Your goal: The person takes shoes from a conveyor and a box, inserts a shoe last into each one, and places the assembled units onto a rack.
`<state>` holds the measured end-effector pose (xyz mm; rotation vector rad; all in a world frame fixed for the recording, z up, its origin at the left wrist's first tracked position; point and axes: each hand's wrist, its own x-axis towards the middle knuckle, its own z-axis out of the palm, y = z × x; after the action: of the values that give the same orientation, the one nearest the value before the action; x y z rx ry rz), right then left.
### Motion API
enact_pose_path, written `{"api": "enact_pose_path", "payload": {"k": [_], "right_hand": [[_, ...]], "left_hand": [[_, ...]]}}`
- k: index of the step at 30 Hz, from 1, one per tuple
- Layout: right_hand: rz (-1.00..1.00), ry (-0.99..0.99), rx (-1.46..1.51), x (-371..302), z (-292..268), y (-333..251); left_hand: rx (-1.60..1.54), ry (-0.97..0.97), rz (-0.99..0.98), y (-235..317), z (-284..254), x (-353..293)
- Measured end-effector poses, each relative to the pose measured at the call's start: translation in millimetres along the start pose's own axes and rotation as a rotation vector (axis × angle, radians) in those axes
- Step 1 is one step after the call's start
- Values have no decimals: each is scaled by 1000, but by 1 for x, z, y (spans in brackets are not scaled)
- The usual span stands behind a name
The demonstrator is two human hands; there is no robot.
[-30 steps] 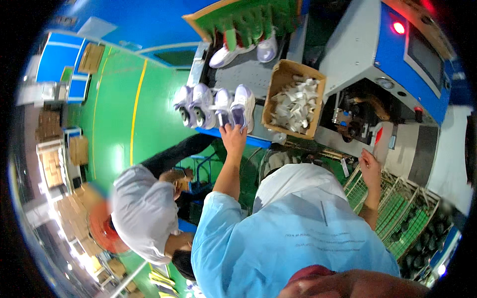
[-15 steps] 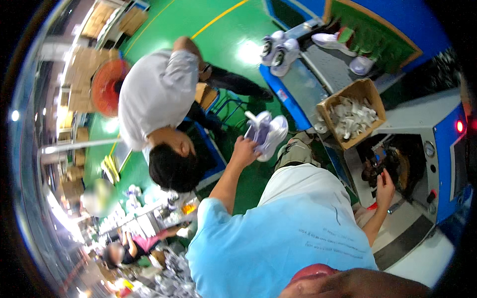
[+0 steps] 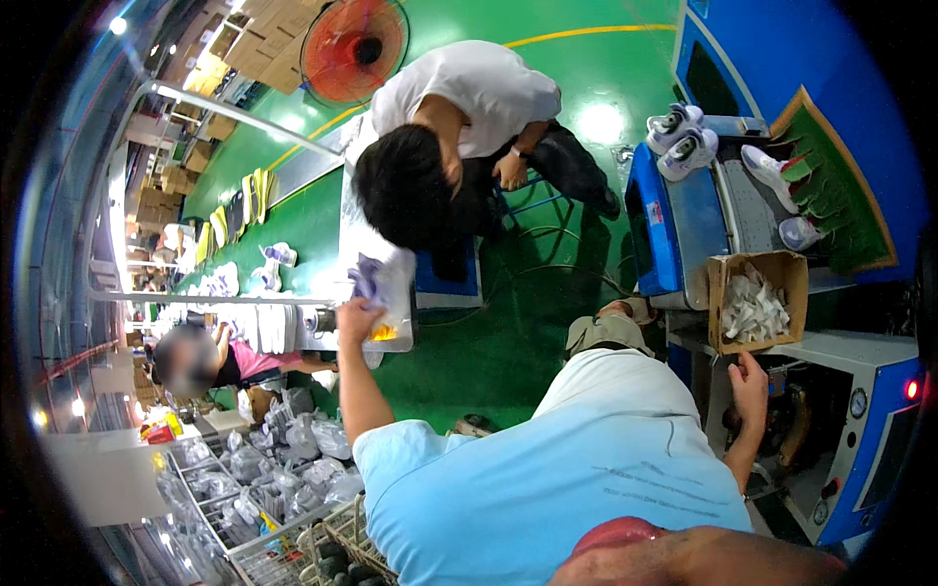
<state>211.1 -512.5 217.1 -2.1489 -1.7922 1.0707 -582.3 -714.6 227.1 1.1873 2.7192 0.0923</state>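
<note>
My left hand [image 3: 360, 320] is stretched out to the left, closed on white and lavender sneakers [image 3: 367, 280]. The sneakers are blurred and hang over the end of a pale worktable [image 3: 399, 337], near an orange-yellow item [image 3: 382, 333]. At the right, my right hand [image 3: 749, 389] has its fingers bent together just below a cardboard box [image 3: 718, 303] of crumpled white paper pieces [image 3: 754, 305]. It is in front of the blue and grey machine [image 3: 852, 354]; what its fingers hold, if anything, cannot be made out.
A seated person in white [image 3: 479, 98] bends at the worktable's far side. Sneakers [image 3: 681, 139] stand on a blue-sided machine at the back right, by a green fringed curtain [image 3: 838, 176]. Lower left are a wire rack [image 3: 278, 547] with grey bagged items and another person [image 3: 230, 356].
The view has swung left. My left hand has carried the sneakers from in front of me to the worktable. My right hand has drawn back from the machine's opening toward the box.
</note>
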Motion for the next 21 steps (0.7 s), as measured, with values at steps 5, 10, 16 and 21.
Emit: {"api": "enact_pose_path", "payload": {"k": [5, 10, 16, 21], "right_hand": [[-143, -163, -70, 21, 0, -26], [-42, -216, -114, 0, -16, -41], [-175, 327, 152, -16, -38, -30], [-192, 1434, -156, -12, -130, -16]], "left_hand": [[134, 451, -294, -210, -152, 25], [-47, 824, -720, -138, -104, 122], [-289, 795, -212, 171, 35, 161], [-555, -319, 688, 480, 145, 78]]}}
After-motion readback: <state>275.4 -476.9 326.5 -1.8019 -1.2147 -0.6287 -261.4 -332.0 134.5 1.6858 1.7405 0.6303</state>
